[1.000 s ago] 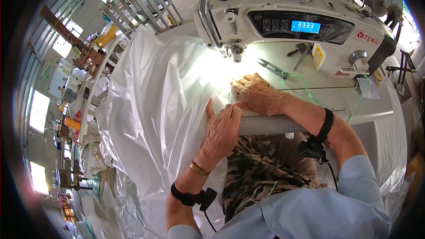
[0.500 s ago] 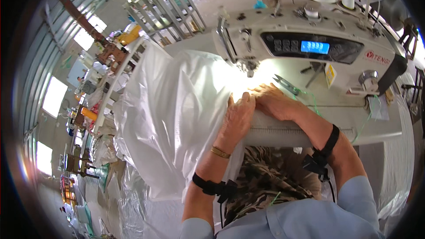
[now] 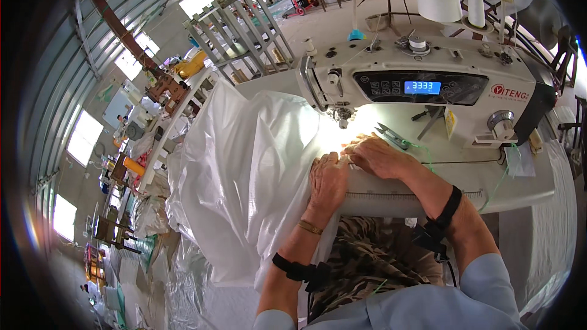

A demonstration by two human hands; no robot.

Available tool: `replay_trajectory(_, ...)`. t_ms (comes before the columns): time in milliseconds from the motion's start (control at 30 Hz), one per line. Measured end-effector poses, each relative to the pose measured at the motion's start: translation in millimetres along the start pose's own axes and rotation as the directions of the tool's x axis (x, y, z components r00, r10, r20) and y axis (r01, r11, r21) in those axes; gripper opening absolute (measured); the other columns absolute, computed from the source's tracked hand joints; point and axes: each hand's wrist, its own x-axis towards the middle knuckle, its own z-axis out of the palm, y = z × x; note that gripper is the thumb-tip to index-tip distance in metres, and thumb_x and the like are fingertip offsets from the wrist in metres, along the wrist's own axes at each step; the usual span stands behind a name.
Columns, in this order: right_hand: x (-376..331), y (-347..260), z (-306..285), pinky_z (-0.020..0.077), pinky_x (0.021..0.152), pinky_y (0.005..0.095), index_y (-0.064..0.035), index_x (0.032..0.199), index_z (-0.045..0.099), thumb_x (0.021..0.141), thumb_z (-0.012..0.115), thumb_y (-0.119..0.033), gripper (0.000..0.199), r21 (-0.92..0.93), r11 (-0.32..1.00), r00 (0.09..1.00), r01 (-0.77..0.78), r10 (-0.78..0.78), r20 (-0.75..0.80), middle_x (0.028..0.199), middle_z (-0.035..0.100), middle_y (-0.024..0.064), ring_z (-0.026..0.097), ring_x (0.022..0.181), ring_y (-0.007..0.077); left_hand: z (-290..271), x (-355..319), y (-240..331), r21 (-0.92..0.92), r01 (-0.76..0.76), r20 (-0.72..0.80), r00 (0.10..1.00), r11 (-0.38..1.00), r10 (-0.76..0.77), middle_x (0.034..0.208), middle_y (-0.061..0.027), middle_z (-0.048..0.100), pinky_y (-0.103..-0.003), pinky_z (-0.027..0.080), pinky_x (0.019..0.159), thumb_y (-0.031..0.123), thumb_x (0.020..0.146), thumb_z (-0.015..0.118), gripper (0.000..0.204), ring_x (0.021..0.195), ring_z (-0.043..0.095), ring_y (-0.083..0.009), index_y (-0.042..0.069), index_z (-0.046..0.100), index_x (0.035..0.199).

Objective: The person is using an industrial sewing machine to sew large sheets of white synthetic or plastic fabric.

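Where fingers (image 3: 330,160) press, white fabric (image 3: 244,165) beneath.

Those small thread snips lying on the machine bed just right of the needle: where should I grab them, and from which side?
Grip the thread snips around the middle of their body, coming from above and from the right. They lie flat on the sewing machine bed, pointed end toward the needle area, and the right hand sits just below them, so that side looks the least obstructed.
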Motion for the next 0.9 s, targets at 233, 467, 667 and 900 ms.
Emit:
replay_trajectory(233,0,4,4,0.0445,0.089,0.0377,-0.0097,0.121,0.062,0.093,0.056,-0.015,0.029,-0.125,0.977,0.972,0.175,-0.191,-0.134,0.098,0.063,0.0100,0.060,0.097,0.0277,0,-2,1,-0.020,0.014,0.067,0.998,1.000,-0.013,0.078,-0.0153,0.062,-0.045,0.047,0.075,0.007,0.083,0.054,0.010,0.078,0.063,-0.0327,0.001,0.061,0.084)
replay_trajectory(467,5,-7,-9,0.0452,0.088,0.0404,-0.0070,0.113,0.065,0.090,0.052,-0.009,0.026,0.045,0.999,0.998,0.003,-0.006,0.061,0.101,0.064,0.0112,0.060,0.100,0.0291,-8,2,5,0.039,-0.094,0.106,0.990,0.995,0.089,0.076,-0.0148,0.063,-0.041,0.043,0.081,0.007,0.082,0.053,0.009,0.076,0.063,-0.0287,0.003,0.061,0.081)
replay_trajectory(667,12,-6,-5,0.0445,0.092,0.0425,-0.0058,0.108,0.067,0.089,0.052,-0.011,0.024,0.027,0.987,0.960,-0.158,0.147,0.237,0.109,0.064,0.0142,0.059,0.106,0.0293,-12,7,10,0.123,-0.178,0.109,0.980,0.976,0.165,0.075,-0.0140,0.063,-0.040,0.041,0.083,0.008,0.080,0.054,0.008,0.078,0.062,-0.0265,0.004,0.061,0.078)
replay_trajectory(900,14,-22,-20,0.0431,0.096,0.0432,-0.0055,0.103,0.068,0.087,0.046,-0.008,0.028,-0.111,0.974,0.901,-0.199,0.226,0.370,0.117,0.060,0.0139,0.057,0.110,0.0317,-16,-9,10,-0.068,0.141,0.062,0.989,0.988,-0.137,0.070,-0.0117,0.063,-0.040,0.045,0.071,0.019,0.079,0.066,0.017,0.068,0.061,-0.0287,0.005,0.063,0.087)
